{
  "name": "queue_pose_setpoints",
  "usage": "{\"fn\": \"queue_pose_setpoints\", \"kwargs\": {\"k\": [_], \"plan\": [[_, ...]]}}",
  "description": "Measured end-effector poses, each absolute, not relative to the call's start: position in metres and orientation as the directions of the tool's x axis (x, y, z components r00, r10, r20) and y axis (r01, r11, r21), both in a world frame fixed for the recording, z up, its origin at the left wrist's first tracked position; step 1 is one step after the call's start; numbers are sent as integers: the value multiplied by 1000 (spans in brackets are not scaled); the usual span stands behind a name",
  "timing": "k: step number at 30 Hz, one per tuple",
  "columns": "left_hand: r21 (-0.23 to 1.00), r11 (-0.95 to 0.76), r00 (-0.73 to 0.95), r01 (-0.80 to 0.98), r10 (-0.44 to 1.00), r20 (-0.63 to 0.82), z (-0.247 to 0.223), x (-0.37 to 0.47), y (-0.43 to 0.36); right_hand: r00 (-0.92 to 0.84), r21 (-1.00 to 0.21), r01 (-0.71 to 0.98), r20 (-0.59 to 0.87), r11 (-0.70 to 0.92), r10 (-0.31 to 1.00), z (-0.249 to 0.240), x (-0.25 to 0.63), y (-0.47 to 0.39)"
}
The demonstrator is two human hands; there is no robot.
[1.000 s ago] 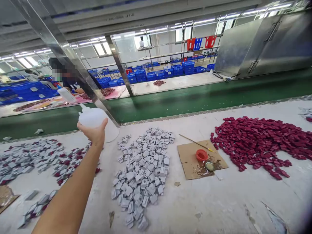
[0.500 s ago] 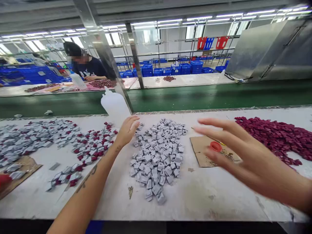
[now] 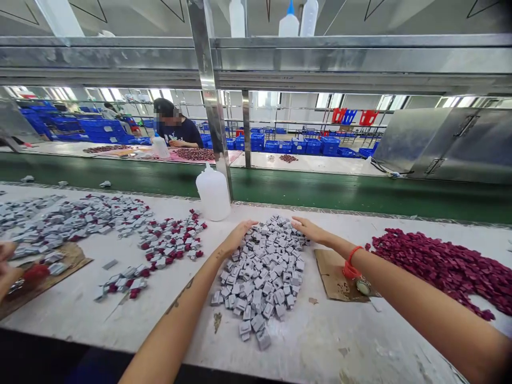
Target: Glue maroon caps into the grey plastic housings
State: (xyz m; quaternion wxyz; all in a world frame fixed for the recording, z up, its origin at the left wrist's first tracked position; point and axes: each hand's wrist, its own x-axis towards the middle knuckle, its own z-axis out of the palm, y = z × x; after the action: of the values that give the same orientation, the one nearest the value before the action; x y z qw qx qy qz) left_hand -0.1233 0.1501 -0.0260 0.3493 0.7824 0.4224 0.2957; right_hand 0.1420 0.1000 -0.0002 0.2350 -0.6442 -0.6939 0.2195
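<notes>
ok so taking the heap of grey blocks as the centre of the clock, it sits on the white worktop right in front of the person, with both bare hands at its far end. The left hand is over at 11 o'clock, fingers stretched out and pretty much together, tips at the heap's edge. The right hand is at 1 o'clock, fingers reaching inward and a bit apart, and neither one seems to be pinching a block, though the undersides are hidden so can't tell for sure. A white plastic bottle stands upright at 11 o'clock, just past the left hand. Out at 3 there's a piece of cardboard with a red pot on it, partly behind the right forearm, then a big pile of maroon pieces further out. Round at 10 there are mixed grey and maroon bits, and way out at 9 another person's hand pokes in
</notes>
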Motion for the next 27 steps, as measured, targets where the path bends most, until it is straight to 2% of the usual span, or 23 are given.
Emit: {"fn": "queue_pose_setpoints", "kwargs": {"k": [6, 11, 14, 18, 22, 24, 27], "plan": [[792, -360, 516, 494, 854, 66, -8, -180, 99, -143, -646, 755, 1, 110, 990, -18, 135, 95], [736, -347, 530, 581, 848, -18, -30, -197, 27, -135, -661, 739, 37, 125, 990, -8, 146, 120], [608, -434, 481, 664, 871, 96, -51, -180, -3, -167, -667, 728, 51, 158, 985, -6, 140, 145], [345, -530, 437, 774, 843, 314, -60, -146, -19, -302, -671, 694, 58, 261, 951, -14, 120, 163], [215, -504, 415, 836, 838, 354, -53, -135, -22, -396, -690, 639, 83, 339, 914, -9, 113, 161], [142, -537, 437, 832, 791, 427, -52, -137, -25, -380, -701, 625, 113, 345, 918, 10, 124, 149], [-27, -672, 563, 740, 598, 571, -59, -138, -32, -308, -712, 618, 169, 332, 936, 54, 165, 105]]}}
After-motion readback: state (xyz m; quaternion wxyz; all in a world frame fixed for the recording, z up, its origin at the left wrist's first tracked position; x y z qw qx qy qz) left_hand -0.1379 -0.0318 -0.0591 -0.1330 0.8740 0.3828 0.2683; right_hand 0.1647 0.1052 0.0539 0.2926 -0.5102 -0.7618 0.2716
